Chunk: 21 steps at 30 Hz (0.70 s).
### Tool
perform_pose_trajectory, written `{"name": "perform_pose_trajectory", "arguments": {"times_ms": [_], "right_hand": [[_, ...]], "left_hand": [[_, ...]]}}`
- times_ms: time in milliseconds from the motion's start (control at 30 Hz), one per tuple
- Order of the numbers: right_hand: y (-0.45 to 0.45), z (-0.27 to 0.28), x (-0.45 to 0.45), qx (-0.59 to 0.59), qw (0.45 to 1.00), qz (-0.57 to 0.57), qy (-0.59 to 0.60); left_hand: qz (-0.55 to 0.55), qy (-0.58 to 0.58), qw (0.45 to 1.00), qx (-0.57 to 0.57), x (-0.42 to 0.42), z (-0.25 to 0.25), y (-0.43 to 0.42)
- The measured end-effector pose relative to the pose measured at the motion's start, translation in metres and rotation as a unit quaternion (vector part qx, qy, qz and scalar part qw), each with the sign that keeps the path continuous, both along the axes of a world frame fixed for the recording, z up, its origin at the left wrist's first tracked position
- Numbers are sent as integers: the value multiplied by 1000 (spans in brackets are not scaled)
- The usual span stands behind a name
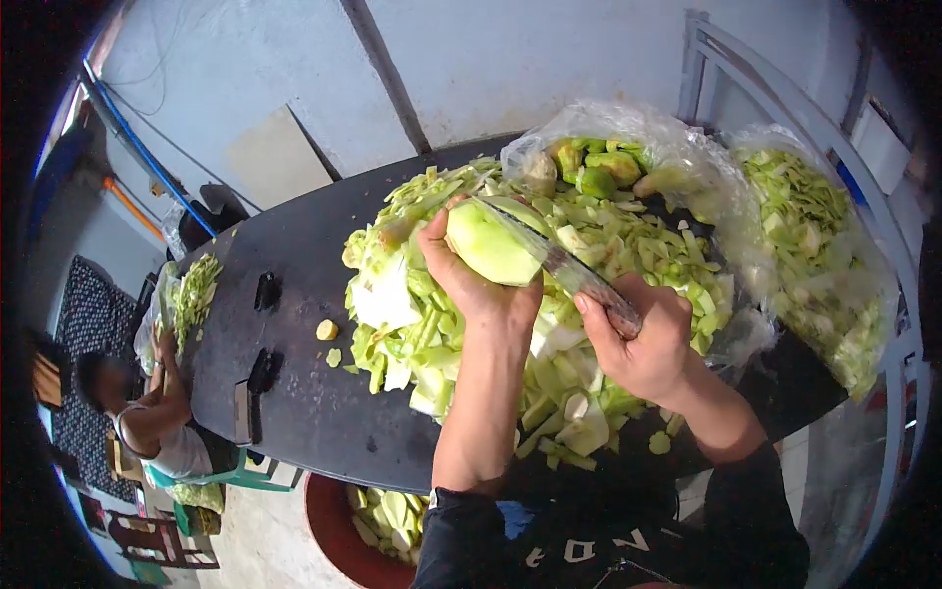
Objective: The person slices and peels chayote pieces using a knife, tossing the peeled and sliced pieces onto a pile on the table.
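My left hand [481, 285] is wrapped round a peeled pale-green fruit [491, 240], which looks like a green papaya, and holds it up over the table. In my right hand [648, 339] is the handle of a knife [554, 257]. Its broad blade lies across the fruit's upper right side, with bits stuck to it. Under both hands spreads a large heap of pale-green slices and peelings [422, 339]. Whole green and yellowish fruits [603, 169] lie behind the heap, partly inside a clear plastic bag [706, 162].
A full clear bag of green pieces [819, 255] stands at the dark table's [304, 353] right end. Below the front edge is a red tub [329, 530] holding pale pieces. At the left end another person [157, 422] sits beside a smaller pile [196, 290]. Metal rails [785, 88] stand right.
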State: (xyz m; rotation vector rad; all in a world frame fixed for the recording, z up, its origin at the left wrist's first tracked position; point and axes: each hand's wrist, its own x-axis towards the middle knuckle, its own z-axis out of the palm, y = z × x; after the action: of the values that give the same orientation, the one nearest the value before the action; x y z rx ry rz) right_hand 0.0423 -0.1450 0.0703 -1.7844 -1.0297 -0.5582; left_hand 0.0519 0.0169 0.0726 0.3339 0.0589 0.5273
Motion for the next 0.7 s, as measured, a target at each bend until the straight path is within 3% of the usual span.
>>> {"name": "perform_pose_trajectory", "arguments": {"times_ms": [233,300,467,600,633,700], "right_hand": [[-4,2,-1,-8,1000,17,12],[-6,2,-1,-57,997,8,60],[-3,3,4,-19,999,6,35],[-10,2,16,-5,996,6,93],[-12,2,20,43,993,30,109],[-23,11,24,16,992,20,126]], "left_hand": [[27,-16,999,34,-2,-5,0],[22,-18,999,37,-1,-8,0],[-2,-25,999,29,-4,-2,-6],[69,17,990,125,5,-3,5],[55,1,983,175,0,2,7],[43,37,982,180,0,4,16]]}}
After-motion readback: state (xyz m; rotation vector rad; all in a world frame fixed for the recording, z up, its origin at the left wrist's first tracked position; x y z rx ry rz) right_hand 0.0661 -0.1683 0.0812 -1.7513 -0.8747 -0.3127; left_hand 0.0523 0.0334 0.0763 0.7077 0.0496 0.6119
